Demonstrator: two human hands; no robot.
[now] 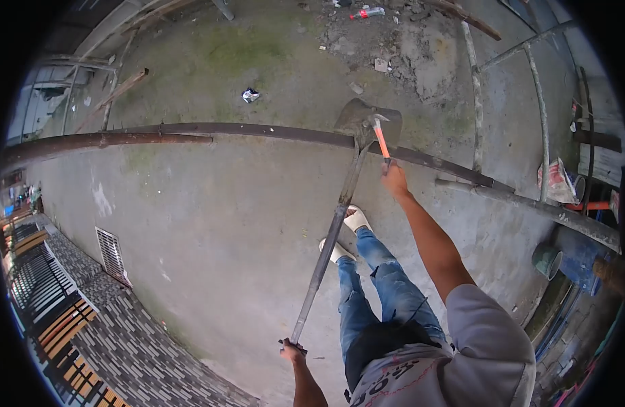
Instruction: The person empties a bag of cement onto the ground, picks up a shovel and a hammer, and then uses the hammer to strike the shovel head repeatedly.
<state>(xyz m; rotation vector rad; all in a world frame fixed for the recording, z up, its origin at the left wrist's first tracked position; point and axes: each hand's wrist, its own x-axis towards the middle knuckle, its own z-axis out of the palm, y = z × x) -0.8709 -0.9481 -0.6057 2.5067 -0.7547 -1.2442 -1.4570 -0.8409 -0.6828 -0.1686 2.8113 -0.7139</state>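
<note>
My left hand [292, 350] is wrapped round the lower end of the long handle of a shovel [331, 237]. The shovel's blade [350, 117] rests over a dark metal beam [258, 130] that lies across the floor. In my right hand [394, 178] is a hammer [382, 139] with an orange and black grip, its head over the shovel's blade near the socket. Whether the hammer's head touches the blade I cannot tell.
A rusty pipe [109, 140] lies at the left, a grey pole [529, 203] at the right beside metal frames. Farther off are a crumpled wrapper [250, 95], a bottle [368, 13] and rubble. A green bucket [546, 260] stands right; a floor grate [112, 254] is left.
</note>
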